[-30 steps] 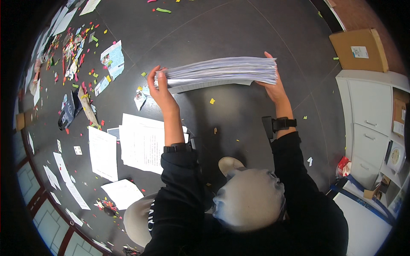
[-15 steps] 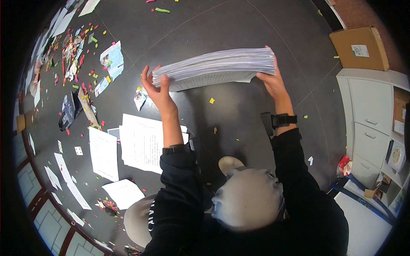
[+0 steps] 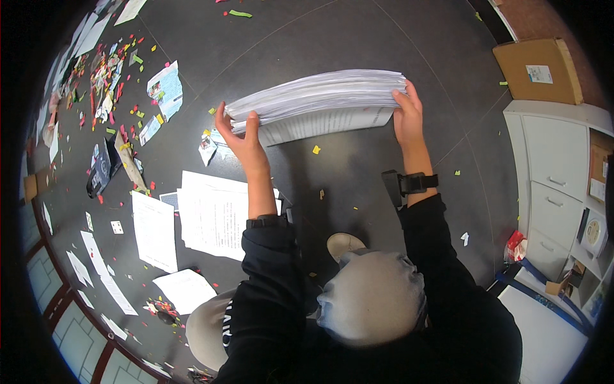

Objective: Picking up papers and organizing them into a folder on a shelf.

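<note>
A thick stack of white printed paper (image 3: pixel 320 99) is held above the dark floor, standing on its long edge with its upper edges fanned into layers. My left hand (image 3: pixel 242 137) is closed round its left end, thumb on the near face and fingers behind. At the right end my right hand (image 3: pixel 408 115) grips it the same way, thumb near the top corner. Printed text shows on the near sheet, which hangs a little below the others. Below my left forearm, a loose pile of printed sheets (image 3: pixel 208 214) lies on the floor.
Another sheet (image 3: pixel 153 230) and a torn blue-white paper (image 3: pixel 165 93) lie to the left. Colourful scraps (image 3: pixel 105 83) litter the far left floor. On the right stand a white cabinet (image 3: pixel 553 150) and a cardboard box (image 3: pixel 537 70). My shoe (image 3: pixel 344 246) is near the middle.
The stack has shifted slightly left and its near sheet hangs lower, showing more of its face. My right hand has come down a little along the right end.
</note>
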A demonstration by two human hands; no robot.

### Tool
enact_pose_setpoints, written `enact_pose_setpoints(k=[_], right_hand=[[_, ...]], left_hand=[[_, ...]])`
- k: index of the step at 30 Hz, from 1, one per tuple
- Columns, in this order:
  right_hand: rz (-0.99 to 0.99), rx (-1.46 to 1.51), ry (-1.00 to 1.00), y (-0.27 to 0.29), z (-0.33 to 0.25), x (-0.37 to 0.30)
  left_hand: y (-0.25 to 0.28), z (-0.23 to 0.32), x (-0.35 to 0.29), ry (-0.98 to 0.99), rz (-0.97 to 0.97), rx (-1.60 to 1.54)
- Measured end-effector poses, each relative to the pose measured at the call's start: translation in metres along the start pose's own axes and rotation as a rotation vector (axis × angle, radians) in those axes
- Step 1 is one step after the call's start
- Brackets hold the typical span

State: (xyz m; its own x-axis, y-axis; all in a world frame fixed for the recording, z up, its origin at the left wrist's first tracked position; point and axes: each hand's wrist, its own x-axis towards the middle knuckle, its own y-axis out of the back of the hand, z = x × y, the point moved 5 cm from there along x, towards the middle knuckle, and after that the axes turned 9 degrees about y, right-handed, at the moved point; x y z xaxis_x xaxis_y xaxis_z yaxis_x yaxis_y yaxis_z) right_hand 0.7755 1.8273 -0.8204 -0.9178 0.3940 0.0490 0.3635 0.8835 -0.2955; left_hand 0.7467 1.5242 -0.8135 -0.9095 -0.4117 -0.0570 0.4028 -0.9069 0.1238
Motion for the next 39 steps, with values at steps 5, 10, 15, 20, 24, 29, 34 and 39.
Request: enact_pose_setpoints(k=[5, 10, 15, 20, 24, 29, 34, 39], right_hand=[[0.127, -0.14, 0.039, 0.002, 0.012, -0.004], [0.247, -0.212, 0.091, 0.0, 0.009, -0.002], [0.262, -0.082, 0.147, -0.011, -0.005, 0.017], [0.234, -0.04, 0.105, -0.018, -0.005, 0.024], [0.208, -0.059, 0.122, -0.019, -0.015, 0.013], [-0.177, -0.029, 0.165, -0.03, -0.049, -0.017], [-0.547, -0.229, -0.136, -0.023, -0.007, -0.032], [-0.553, -0.37, -0.281, -0.007, 0.018, -0.052]], left_hand=[[0.002, -0.025, 0.0, 0.107, -0.017, -0.099], [0.005, -0.018, 0.003, 0.036, -0.047, -0.094], [0.01, -0.001, 0.02, 0.126, -0.436, -0.082], [0.008, -0.029, 0.023, 0.329, -0.593, 0.074], [0.009, -0.022, 0.013, 0.138, -0.298, 0.105], [0.018, 0.003, 0.018, 0.07, -0.059, -0.195], [0.021, 0.023, 0.03, 0.02, -0.068, -0.189], [0.019, 0.072, 0.013, 0.007, -0.042, -0.017]])
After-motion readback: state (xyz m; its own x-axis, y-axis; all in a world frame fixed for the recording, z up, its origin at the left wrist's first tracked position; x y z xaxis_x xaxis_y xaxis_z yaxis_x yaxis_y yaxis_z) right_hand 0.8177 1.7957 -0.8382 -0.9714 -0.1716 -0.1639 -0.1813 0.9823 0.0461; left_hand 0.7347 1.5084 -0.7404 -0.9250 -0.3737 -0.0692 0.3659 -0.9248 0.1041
